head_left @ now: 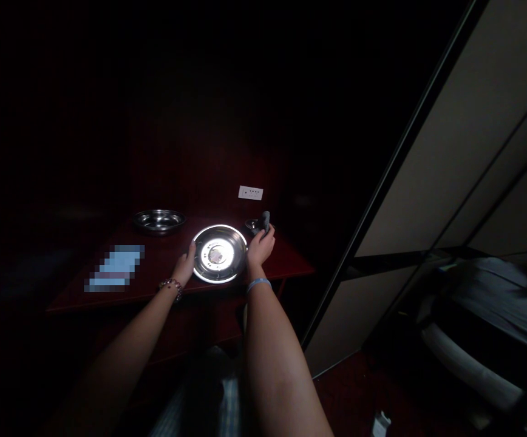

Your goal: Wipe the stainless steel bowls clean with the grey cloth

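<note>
A shiny round metal plate (201,262) with a bright glare at its middle is held tilted toward me over the front of the red table. My left hand (184,266) grips its left rim, thumb on the edge. Beside the right rim is my right hand (260,246), its fingers closed on a grey cloth (266,217). Just behind that hand, a small dark metal dish (251,225) is partly hidden by the cloth and fingers. Farther back on the left sits a second metal dish (159,223).
A blurred-out pale rectangle (116,267) lies on the left of the red table (154,290). On the back wall is a white socket panel (250,193). Pale cabinet panels (400,200) stand at right, beside a bed-like padded piece (509,303). A small white object (380,423) is on the floor.
</note>
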Action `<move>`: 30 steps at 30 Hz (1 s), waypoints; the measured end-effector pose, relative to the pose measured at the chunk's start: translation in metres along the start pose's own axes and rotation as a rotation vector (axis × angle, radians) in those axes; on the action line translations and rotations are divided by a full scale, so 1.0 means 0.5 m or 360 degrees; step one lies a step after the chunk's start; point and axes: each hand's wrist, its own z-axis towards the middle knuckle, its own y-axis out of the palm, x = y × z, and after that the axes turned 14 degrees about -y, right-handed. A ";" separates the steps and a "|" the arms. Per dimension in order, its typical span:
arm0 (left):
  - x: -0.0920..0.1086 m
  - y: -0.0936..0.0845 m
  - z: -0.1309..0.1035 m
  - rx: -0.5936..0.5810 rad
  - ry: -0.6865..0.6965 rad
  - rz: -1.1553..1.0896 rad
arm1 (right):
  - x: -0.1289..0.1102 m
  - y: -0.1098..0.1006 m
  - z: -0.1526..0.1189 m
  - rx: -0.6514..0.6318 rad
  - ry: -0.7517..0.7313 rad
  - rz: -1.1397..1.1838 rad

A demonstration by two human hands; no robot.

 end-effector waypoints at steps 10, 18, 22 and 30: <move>-0.012 0.004 0.014 -0.0032 0.0014 -0.0050 | -0.012 -0.006 0.001 0.0013 0.0007 -0.0024; -0.018 0.005 0.019 -0.0084 -0.0004 -0.0069 | -0.012 -0.010 0.001 0.0044 0.0024 -0.0015; -0.017 0.004 0.019 -0.0085 -0.0029 -0.0070 | -0.016 -0.013 0.000 0.0010 0.0038 -0.0003; -0.007 0.002 0.008 -0.0030 -0.0018 -0.0043 | -0.028 -0.018 0.002 0.0047 -0.0007 0.0012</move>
